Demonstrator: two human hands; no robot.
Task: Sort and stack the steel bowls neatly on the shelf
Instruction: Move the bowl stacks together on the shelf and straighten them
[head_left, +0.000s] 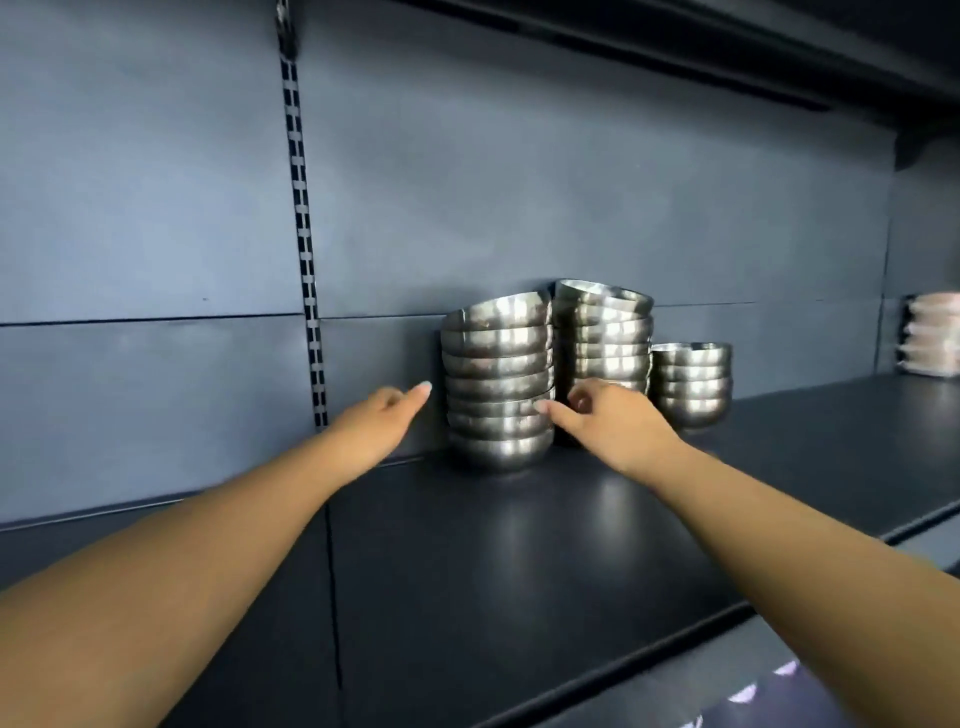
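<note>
On shelf (519, 545), 12 o'clock: three bowl stacks (497, 384). Left hand (382, 423) open, empty, at 9 o'clock of stacks. Right hand (605, 421), fingers loosely curled, forefinger touching left stack, gripping nothing.

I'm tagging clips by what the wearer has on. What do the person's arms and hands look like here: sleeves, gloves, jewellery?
Both forearms are bare as far as the picture shows: no sleeves and no gloves. The left hand and right hand show no rings, watch or bracelets that I can make out. The fingernails look pale and fairly long, perhaps polished; motion blur hides finer detail.
</note>
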